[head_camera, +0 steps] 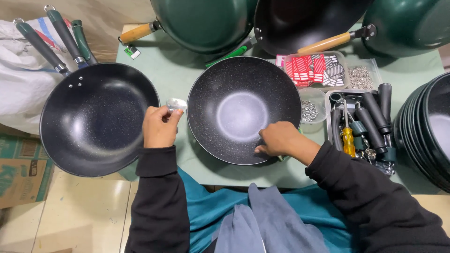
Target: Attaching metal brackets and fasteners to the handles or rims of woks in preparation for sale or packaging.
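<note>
One handleless black wok (243, 110), centre of the green bench (173, 75): my right hand (277, 139) grips its near right rim, fingers clenched on it. One small silver bracket (176, 104), just left of that wok: pinched in the fingers of my left hand (160, 126). One handled black wok (96, 119), left. Three green woks (206, 21), far. One tray (357, 124) of black handles and one yellow screwdriver (348, 140), right. One stack of pans (429, 129), far right.
</note>
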